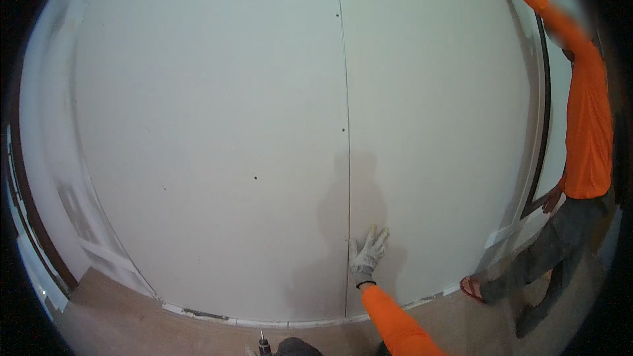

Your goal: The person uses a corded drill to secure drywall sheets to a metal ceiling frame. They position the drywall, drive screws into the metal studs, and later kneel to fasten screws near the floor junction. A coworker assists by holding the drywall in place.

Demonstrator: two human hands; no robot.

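My gloved right hand (370, 254) lies on the pale wall board (428, 125) with fingers spread, just right of the vertical seam (347, 184). At the bottom edge, a power driver (264, 346) with a bit pointing up is in my left hand (252, 352), which is mostly out of frame. Small dark screw heads (343, 130) dot the board along the seam and left of it. My shadow falls on the board around my right hand.
A person (587, 125) in orange stands at the right, one arm raised to the board's top edge. A dark-framed opening (544, 112) is beside them. Another dark frame (36, 224) is at far left. Brown flooring (125, 310) runs along the board's foot.
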